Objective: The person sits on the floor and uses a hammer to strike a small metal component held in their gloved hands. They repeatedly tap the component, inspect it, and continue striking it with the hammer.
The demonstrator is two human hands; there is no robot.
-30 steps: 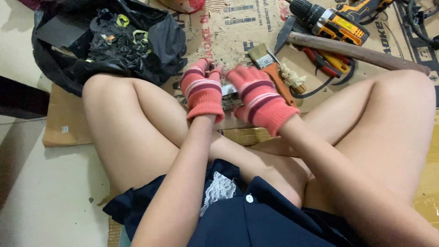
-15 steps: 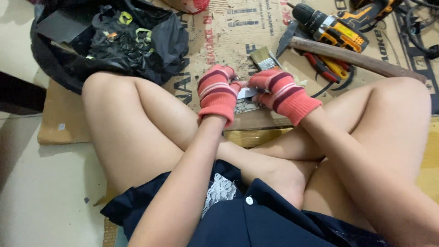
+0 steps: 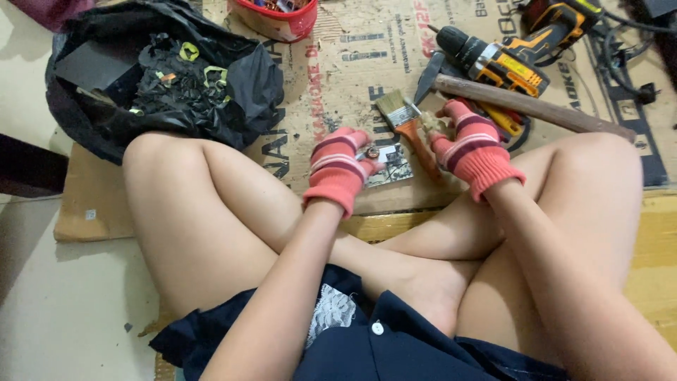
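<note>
my hands have spread apart: left hand point(image 3: 340, 166) pinches a small round part point(image 3: 369, 152) for inspection, right hand point(image 3: 471, 144) clutches something pale beside the paintbrush point(image 3: 405, 125).

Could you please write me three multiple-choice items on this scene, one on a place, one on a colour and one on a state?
1. Where does the paintbrush lie?
A. On the cardboard between the two gloved hands
B. Inside the black plastic bag
C. In the red tub

2. What colour are the person's knit gloves?
A. Plain blue
B. Pinkish red with stripes
C. White

3. How is the left hand engaged?
A. Lying flat and empty on the knee
B. Fingers closed on a small metal part
C. Wrapped round the hammer handle

Answers:
1 A, the brush rests on the printed cardboard between the left hand and the right hand.
2 B, both gloves are pinkish red with darker and pale bands.
3 B, a small shiny piece shows at the fingertips of the left grip.
</note>
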